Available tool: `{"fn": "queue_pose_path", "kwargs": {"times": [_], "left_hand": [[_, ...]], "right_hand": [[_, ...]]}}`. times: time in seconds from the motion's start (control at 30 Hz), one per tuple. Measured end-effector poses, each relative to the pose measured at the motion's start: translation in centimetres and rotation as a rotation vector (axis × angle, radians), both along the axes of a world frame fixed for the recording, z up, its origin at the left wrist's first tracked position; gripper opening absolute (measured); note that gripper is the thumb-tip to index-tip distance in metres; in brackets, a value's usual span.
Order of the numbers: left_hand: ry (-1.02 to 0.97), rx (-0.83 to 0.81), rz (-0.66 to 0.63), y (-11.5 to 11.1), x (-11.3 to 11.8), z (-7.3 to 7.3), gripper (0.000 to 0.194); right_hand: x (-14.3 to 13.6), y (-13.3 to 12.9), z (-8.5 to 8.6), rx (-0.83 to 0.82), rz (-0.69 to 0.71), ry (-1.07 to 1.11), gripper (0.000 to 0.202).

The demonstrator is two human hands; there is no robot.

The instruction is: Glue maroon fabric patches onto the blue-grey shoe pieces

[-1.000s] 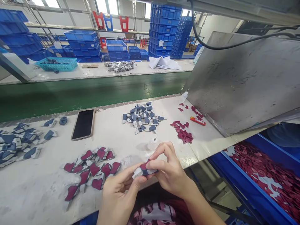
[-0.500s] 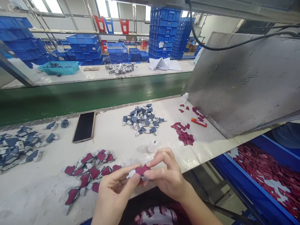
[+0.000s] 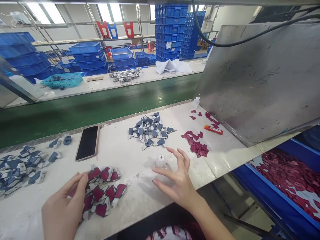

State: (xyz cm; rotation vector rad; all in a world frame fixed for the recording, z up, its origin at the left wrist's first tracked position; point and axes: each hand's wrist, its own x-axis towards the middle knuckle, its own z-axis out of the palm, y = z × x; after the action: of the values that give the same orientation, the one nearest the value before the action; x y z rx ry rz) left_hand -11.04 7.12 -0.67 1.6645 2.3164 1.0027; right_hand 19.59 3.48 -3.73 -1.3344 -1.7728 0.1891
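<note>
My left hand point(image 3: 65, 204) is at the left edge of a pile of maroon-faced grey pieces point(image 3: 110, 192). Its thumb and fingers are pinched together, and a bit of maroon shows between them; most of what they hold is hidden. My right hand point(image 3: 178, 181) is open and holds nothing, fingers spread and curved beside a small white bottle point(image 3: 161, 161) with a thin dark tip. Beyond the bottle lies a pile of blue-faced pale pieces point(image 3: 150, 129). Loose maroon flat pieces point(image 3: 198, 148) lie to the right of it.
A phone point(image 3: 87, 142) lies left of centre, near another heap of blue-faced pieces point(image 3: 21, 166). An orange-red tube point(image 3: 213, 129) rests by a leaning metal panel point(image 3: 257, 76). A blue bin point(image 3: 277, 196) of maroon pieces stands lower right. Behind the bench runs a green strip point(image 3: 125, 103).
Both hands were together on a maroon-faced piece. They have parted: the left went left to the maroon-faced pile, while the right let go, opened and came beside the white bottle.
</note>
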Motion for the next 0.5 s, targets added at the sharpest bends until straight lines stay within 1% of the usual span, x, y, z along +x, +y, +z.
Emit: {"fn": "queue_pose_path", "kwargs": {"times": [0.03,0.07,0.1,0.17,0.2,0.27,0.37,0.43,0.5], "left_hand": [[0.081,-0.047,0.058,0.6,0.3,0.0,0.03],[0.166,-0.061,0.086,1.1,0.8,0.0,0.029],[0.256,-0.034,0.079,1.5,1.6,0.0,0.029],[0.373,0.099,-0.029,2.1,3.6,-0.1,0.03],[0.389,0.148,-0.094,2.4,4.8,-0.2,0.031],[0.348,0.173,-0.227,2.9,7.4,-0.6,0.032],[0.237,0.089,-0.45,4.2,11.5,-2.0,0.028],[0.208,0.043,-0.532,5.2,13.9,-3.0,0.029],[0.2,0.026,-0.547,6.3,15.6,-3.9,0.03]], "right_hand": [[0.0,0.1,-0.3,-0.045,0.016,-0.002,0.025],[0.1,0.2,-0.7,-0.086,0.031,-0.006,0.026],[0.0,0.4,-1.0,-0.121,0.045,-0.012,0.028],[0.0,0.7,-1.7,-0.169,0.068,-0.028,0.033],[0.0,0.8,-2.0,-0.179,0.077,-0.034,0.035],[0.0,1.0,-2.4,-0.167,0.079,-0.031,0.04],[0.2,1.0,-2.8,-0.111,0.054,0.011,0.05],[0.5,0.9,-2.8,-0.081,0.048,0.053,0.054],[0.8,0.7,-2.8,-0.056,0.043,0.101,0.051]]}}
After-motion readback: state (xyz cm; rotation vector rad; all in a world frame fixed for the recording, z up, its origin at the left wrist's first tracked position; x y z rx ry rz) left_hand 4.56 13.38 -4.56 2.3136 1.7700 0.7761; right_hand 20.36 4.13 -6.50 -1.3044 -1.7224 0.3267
